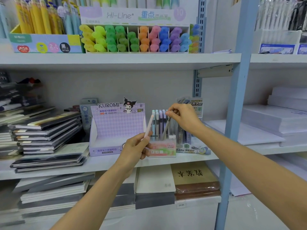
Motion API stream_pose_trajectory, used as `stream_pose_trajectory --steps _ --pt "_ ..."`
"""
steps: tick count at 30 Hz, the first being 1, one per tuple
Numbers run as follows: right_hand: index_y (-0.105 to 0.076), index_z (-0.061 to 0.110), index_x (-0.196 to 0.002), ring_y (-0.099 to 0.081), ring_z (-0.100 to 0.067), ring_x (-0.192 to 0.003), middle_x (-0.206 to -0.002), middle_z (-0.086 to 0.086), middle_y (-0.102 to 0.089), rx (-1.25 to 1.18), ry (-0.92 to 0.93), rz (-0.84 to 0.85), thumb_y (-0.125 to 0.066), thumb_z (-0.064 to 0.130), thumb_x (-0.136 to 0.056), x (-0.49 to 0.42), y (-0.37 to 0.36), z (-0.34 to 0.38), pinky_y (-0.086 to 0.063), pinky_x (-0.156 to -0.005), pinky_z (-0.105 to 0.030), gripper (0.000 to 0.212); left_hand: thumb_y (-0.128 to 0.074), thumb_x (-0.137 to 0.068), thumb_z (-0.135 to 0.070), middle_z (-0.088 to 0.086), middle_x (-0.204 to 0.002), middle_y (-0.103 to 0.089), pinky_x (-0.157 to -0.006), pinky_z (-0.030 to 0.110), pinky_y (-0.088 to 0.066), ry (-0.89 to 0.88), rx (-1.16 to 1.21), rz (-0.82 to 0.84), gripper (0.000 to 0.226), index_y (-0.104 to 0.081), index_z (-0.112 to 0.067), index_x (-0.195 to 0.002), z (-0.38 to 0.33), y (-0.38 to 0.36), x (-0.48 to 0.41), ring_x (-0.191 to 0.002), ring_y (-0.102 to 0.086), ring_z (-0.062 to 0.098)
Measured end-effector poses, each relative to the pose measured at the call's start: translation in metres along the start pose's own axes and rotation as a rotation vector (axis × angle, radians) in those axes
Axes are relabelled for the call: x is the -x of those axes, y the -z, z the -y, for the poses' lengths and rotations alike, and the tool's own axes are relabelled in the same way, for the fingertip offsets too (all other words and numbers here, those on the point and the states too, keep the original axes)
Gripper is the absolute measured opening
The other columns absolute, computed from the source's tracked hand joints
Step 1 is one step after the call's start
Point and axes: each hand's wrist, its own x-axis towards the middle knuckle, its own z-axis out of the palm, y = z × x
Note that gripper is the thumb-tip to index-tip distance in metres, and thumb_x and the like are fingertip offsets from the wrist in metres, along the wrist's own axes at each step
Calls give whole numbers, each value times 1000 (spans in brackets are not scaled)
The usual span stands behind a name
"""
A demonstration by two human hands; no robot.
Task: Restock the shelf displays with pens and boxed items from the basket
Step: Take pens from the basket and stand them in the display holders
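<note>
My left hand [135, 147] grips a pale pink pen [149, 126] that points up, just left of the clear pen display [163, 149] on the middle shelf. My right hand [183, 117] pinches the top of a grey-beige pen [166, 128] whose lower end sits inside that display. Several pastel pens [158, 120] stand upright in the display behind it. The purple Kuromi display box [116, 130] to the left looks empty. No basket is in view.
Stacks of notebooks [48, 130] fill the shelf's left side. A second pen display [193, 146] stands right of my hands. Highlighters [132, 39] line the upper shelf. A blue upright post [232, 130] divides the shelving, with white paper stacks [274, 123] beyond.
</note>
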Motion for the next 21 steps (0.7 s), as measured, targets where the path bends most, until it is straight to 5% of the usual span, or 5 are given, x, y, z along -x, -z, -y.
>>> stream_pose_trajectory --steps 11,16,19,21 --pt "-64 14 -81 -49 -6 -61 -70 0 -61 -105 -80 -62 -75 20 -83 -3 -25 5 -45 -63 -26 12 -47 -102 -23 -1 -75 -62 -51 17 -42 20 5 13 23 -66 -31 -112 -1 2 0 -57 -53 7" --pt "-70 18 -110 -55 -11 -74 -79 3 -60 23 -64 -23 -64 31 -91 4 -19 7 -42 -67 -23 23 -47 -102 -24 -1 -70 -61 -49 16 -40 9 -11 25 23 -66 -31 -114 -3 2 2 -53 -50 6" --pt "-63 20 -119 -60 -11 -77 -94 -2 -64 -355 -94 -67 -57 33 -95 12 -9 20 -48 -68 -22 28 -49 -101 -24 -1 -65 -59 -47 16 -37 -1 -17 40 23 -66 -28 -115 -4 -1 2 -49 -45 8" --pt "-62 21 -118 -65 -13 -70 -98 -5 -66 -536 -78 55 -58 33 -95 17 -1 30 -51 -62 -20 26 -50 -101 -23 0 -64 -58 -46 15 -36 -5 -8 53 22 -67 -24 -115 -6 -5 3 -48 -43 8"
